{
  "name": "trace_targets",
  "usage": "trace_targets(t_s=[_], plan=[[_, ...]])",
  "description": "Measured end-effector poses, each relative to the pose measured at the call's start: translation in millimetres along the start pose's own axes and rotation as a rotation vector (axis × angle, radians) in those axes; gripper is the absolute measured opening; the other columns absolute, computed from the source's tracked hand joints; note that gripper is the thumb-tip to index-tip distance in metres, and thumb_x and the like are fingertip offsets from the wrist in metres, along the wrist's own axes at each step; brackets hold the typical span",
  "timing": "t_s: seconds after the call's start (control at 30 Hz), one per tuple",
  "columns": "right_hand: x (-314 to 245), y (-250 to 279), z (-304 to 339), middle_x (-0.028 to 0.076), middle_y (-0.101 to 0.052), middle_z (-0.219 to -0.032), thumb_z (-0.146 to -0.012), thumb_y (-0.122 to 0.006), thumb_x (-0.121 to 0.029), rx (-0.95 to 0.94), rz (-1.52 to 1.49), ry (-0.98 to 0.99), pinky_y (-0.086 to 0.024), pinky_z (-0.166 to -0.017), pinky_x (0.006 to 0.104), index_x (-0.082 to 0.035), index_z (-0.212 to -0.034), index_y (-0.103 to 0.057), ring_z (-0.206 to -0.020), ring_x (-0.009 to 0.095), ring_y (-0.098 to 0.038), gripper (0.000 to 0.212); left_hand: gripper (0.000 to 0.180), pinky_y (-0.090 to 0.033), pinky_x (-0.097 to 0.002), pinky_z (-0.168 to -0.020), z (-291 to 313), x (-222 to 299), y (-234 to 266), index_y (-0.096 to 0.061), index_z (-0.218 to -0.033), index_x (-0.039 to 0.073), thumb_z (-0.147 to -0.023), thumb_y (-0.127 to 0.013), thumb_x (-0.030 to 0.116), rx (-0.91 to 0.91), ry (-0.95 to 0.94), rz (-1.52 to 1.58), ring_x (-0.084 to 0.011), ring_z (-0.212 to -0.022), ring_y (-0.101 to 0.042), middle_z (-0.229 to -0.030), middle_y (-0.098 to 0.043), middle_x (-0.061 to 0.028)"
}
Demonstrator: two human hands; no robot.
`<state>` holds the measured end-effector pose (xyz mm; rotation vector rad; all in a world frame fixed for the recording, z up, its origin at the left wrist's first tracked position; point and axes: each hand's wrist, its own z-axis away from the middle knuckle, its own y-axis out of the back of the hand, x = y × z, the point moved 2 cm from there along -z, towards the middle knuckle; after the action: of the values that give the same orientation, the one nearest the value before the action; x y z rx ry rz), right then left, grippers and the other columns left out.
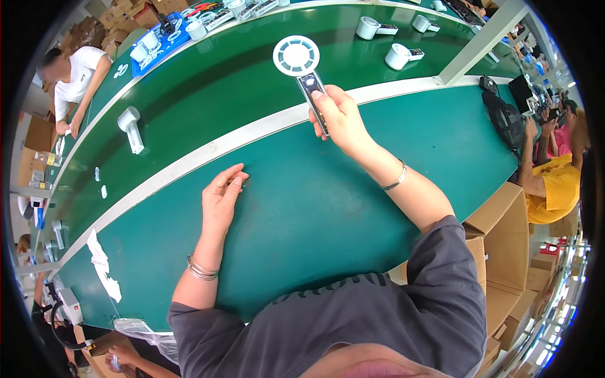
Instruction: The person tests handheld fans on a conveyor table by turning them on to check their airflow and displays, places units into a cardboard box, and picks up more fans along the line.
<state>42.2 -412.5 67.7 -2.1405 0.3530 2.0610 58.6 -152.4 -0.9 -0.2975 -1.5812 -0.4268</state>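
One grey shirt (340, 321) spans the foreground, one right hand (343, 121) gripping one white fan (296, 55), one left hand (220, 200) loosely open.

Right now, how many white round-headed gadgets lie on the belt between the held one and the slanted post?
3, right of the held gadget: upper-left gadget, upper-right gadget, and lower gadget below them. The slanted post could hide others.

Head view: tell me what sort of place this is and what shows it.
Probably a factory assembly line: the right hand holds a fan-like device, similar devices lie spaced along a long green surface, and a person in white is at its far side.
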Motion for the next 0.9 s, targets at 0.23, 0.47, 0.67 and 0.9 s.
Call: trace_targets(t_s=[0.23,0.47,0.67,0.9], plan=[[17,-6,-26,0.003,-0.054,-0.065,-0.09,-0.046,-0.029,-0.016,0.04,-0.067,-0.038,-0.039,0.0211,0.0,-0.093,-0.049,-0.047,0.009,-0.049,0.029,0.025,-0.043,-0.0214,-0.072,-1,2,-3,-0.057,-0.112,0.001,-0.088,-0.054,0.009,-0.006,0.013,-0.01,-0.0104,-0.087,-0.056,-0.095,-0.061,-0.005],[51,-17,-99,0.013,-0.059,-0.069,-0.083,-0.047,-0.04,0.044,0.446,0.041,-0.045,-0.062,0.0343,0.001,-0.081,-0.059,-0.066,0.024,-0.059,0.043,0.025,-0.043,-0.0214,-0.072,-1,4,-3,-0.057,-0.111,0.0,-0.087,-0.054,0.008,-0.007,0.029,-0.023,-0.0105,-0.087,-0.055,-0.096,-0.06,-0.0051],[52,-39,-165,0.021,-0.063,-0.084,-0.079,-0.044,-0.043,0.014,0.702,-0.094,-0.048,-0.074,0.0412,0.0,-0.08,-0.066,-0.082,0.037,-0.06,0.048,0.025,-0.043,-0.0216,-0.072,-3,5,-8,-0.057,-0.11,0.0,-0.087,-0.053,0.006,-0.015,0.039,-0.033,-0.011,-0.086,-0.055,-0.095,-0.06,-0.0055],[41,-39,-169,0.021,-0.058,-0.098,-0.083,-0.045,-0.042,0.035,1.045,0.184,-0.047,-0.08,0.0402,0.0,-0.093,-0.064,-0.094,0.032,-0.056,0.047,0.025,-0.044,-0.0225,-0.07,2,10,-9,-0.057,-0.11,-0.001,-0.087,-0.051,0.005,0.028,0.027,-0.065,-0.0115,-0.086,-0.055,-0.096,-0.06,-0.007]])
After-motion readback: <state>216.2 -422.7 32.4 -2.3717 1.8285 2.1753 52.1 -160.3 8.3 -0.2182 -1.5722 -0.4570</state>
